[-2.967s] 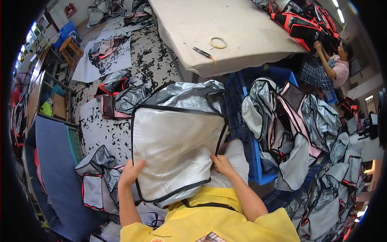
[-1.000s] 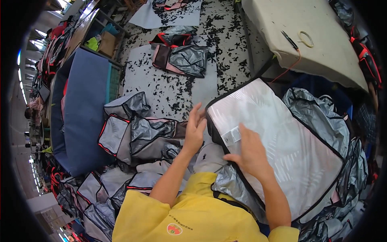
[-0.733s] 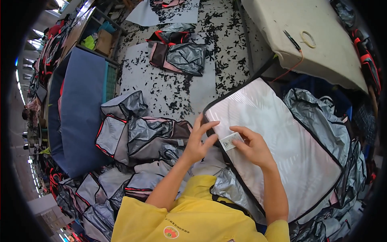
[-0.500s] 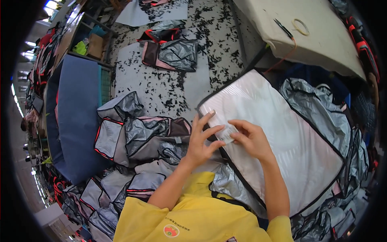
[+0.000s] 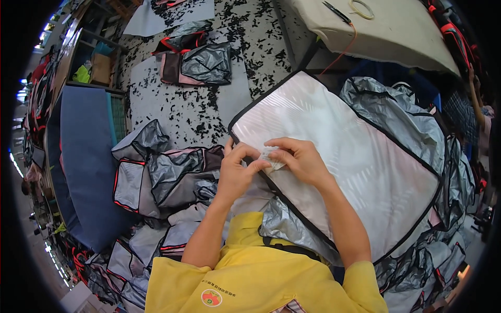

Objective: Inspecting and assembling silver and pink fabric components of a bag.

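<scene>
- Small white label, a slip of paper or fabric, sits at the centre of the frame, pinched between your two hands on the near edge of the panel.
- Your left hand is curled, its fingertips closed on the left end of the small white label.
- Your right hand lies flat-knuckled just beside it, thumb and forefinger closed on the label's right end; the two hands touch at the fingertips.
- Large silvery-white quilted panel with black piping lies tilted across the centre and right of the frame, spread over your lap and the heap below it.
- Crumpled grey foil-lined bags with red and black trim lie piled at centre left, just beside your left hand.
- Another grey bag on a pink piece lies on the speckled floor at upper centre, well apart from your hands.
- Blue padded mat runs down the left of the frame.
- Beige cloth-covered bench fills the upper right, with a dark pen-like tool and a pale ring of tape on it.
- Your yellow shirt fills the lower edge.
</scene>
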The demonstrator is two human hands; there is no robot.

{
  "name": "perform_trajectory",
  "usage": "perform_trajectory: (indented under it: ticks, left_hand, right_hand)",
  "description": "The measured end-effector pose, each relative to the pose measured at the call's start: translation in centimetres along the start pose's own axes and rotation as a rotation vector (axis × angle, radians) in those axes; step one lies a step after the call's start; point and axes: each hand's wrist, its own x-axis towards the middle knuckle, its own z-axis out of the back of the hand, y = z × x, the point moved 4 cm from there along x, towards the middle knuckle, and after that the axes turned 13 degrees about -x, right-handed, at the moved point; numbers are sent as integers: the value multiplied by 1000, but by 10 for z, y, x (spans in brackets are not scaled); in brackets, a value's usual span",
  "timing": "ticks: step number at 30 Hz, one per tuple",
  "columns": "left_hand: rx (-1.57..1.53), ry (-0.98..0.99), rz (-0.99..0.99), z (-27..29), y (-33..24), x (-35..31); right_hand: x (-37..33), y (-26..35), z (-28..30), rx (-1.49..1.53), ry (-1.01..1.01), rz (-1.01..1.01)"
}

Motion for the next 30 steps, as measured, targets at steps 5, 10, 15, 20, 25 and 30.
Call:
perform_trajectory:
  ticks: [5, 10, 15, 20, 25, 30]
  left_hand:
    - [-2, -7, 19, -2, 2, 1]
    - [7, -11, 36, -1, -2, 1]
    - [-51, -44, 41, 0, 1, -2]
    - [-164, -36, 64, 0, 7, -5]
    - [-156, -10, 102, 3, 9, -6]
    - [-249, -37, 135, 3, 13, -9]
  right_hand:
    - [3, 5, 4, -117, -2, 74]
    - [10, 4, 1, -257, -30, 106]
    - [16, 2, 0, -301, -3, 48]
    - [18, -3, -3, -268, 58, -33]
    - [15, 6, -3, 17, 106, 72]
    - [14, 5, -6, -61, 73, 35]
